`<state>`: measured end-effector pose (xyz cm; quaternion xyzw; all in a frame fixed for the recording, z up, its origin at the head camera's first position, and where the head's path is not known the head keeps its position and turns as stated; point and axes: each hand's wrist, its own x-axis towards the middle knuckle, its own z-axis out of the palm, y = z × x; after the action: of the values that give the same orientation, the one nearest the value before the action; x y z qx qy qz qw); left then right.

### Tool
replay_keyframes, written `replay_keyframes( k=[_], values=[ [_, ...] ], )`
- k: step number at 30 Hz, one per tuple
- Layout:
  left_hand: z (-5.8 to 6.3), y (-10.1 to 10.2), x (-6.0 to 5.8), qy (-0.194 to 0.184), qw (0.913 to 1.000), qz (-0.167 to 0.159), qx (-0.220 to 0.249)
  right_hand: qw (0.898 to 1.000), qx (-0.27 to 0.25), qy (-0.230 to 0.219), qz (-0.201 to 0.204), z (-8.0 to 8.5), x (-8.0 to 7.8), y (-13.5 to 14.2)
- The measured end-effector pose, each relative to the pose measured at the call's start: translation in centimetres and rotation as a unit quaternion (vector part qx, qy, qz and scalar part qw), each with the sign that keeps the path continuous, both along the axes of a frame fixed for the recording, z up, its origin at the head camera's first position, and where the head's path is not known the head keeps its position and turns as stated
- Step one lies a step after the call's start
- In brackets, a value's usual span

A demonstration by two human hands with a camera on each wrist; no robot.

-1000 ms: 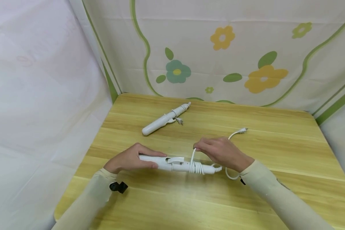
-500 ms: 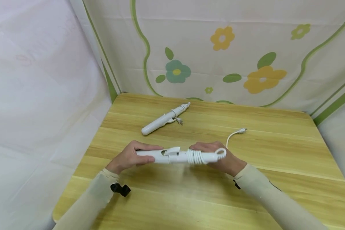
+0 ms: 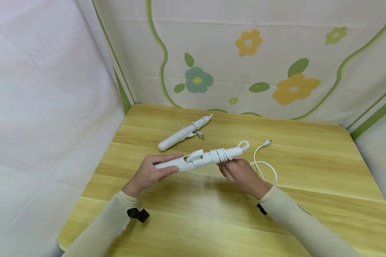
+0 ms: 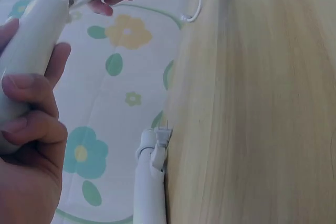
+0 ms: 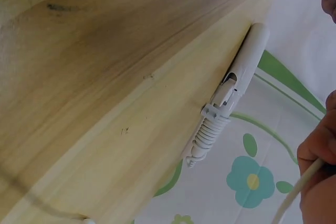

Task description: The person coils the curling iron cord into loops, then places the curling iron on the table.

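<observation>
My left hand (image 3: pixel 148 174) grips one end of a white curling iron (image 3: pixel 177 162), fingers and thumb around its smooth barrel. Its lever (image 3: pixel 195 155) stands up near the middle. Several turns of white cord (image 3: pixel 221 155) wrap the iron toward its right end, where a small loop (image 3: pixel 243 145) sticks out. Just under these turns, my right hand (image 3: pixel 242 175) pinches the cord, seen taut in the left wrist view. The loose length (image 3: pixel 269 165) trails behind that hand to a plug (image 3: pixel 267 143) on the table.
A second white curling iron (image 3: pixel 177 138), its cord wound up and plug (image 3: pixel 200 135) tucked at the side, lies farther back on the wooden table (image 3: pixel 193 221). Behind the table hangs a flowered cloth (image 3: pixel 225 57); a plain white one (image 3: pixel 45 125) hangs on the left.
The held iron has been raised and tilted, its right end swinging away from me. My right hand has passed the cord from above the iron to underneath, and the loose cord and plug have shifted.
</observation>
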<state>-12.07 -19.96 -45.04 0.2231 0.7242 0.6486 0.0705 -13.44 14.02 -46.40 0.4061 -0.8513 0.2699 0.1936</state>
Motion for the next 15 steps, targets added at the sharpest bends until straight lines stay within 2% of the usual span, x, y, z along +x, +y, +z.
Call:
replay_keyframes(
  k=[6,11,15],
  values=[
    [0.13,-0.27,-0.3,-0.007,0.9975,0.071,-0.002,1.0,0.004,-0.028,-0.009,-0.11,0.01,0.17],
    [0.07,-0.33,-0.53,-0.016,0.9927,0.12,-0.006,1.0,0.01,-0.013,-0.024,-0.19,-0.03,0.5],
    [-0.06,-0.21,-0.66,-0.031,0.9891,0.144,-0.012,1.0,0.015,-0.005,-0.027,-0.27,-0.09,0.78]
  ],
)
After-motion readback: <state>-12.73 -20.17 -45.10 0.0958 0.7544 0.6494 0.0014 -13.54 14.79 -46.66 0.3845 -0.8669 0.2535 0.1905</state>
